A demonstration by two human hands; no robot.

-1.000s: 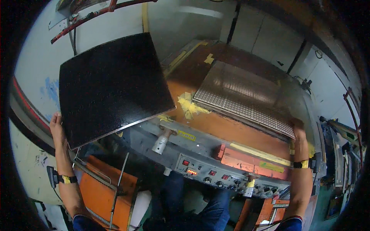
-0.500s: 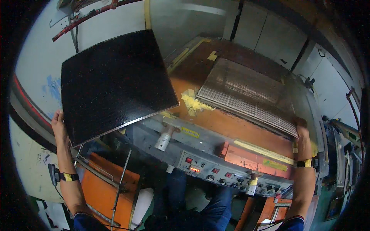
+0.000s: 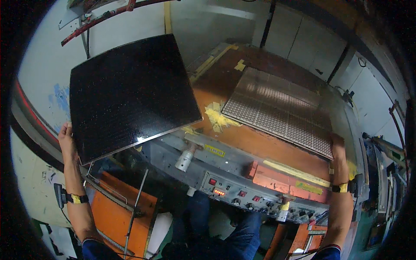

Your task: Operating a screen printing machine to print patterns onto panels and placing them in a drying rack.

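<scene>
At the left edge of a black panel (image 3: 134, 97), just above its near left corner, pinching with the left hand (image 3: 66, 133), fingers bent round the rim. Held tilted to the left of the machine bed, glossy face toward the camera, bright glint along the near edge.

Across at the near right corner of a patterned plate (image 3: 279, 108), touching with the right hand (image 3: 339, 150); too dark and blurred to tell whether pinching or merely resting there. Laid aslant over the orange-brown bed (image 3: 255, 135), right of the black panel, and covered in rows of small pale marks. Around the wrists, a left band (image 3: 78, 199) and a right band (image 3: 340, 188), both dark with yellow patches.

Beside the plate's left corner, a ragged patch of yellow tape (image 3: 218, 118); farther back, a smaller tape scrap (image 3: 240, 65). Along the bed's front, an orange block (image 3: 277, 178) with a long yellow strip (image 3: 297, 173) just behind. Below, a grey control panel (image 3: 234, 189) with red switches, dark knobs and a glowing red display (image 3: 219, 192). Near its left end, a white cylinder (image 3: 185, 160). Lower left, an orange board (image 3: 112, 188) and a slim metal rod (image 3: 136, 208). Behind the black panel, a pale wall (image 3: 134, 28) with blue smears (image 3: 60, 96), crossed above by a reddish pipe (image 3: 99, 25).
</scene>
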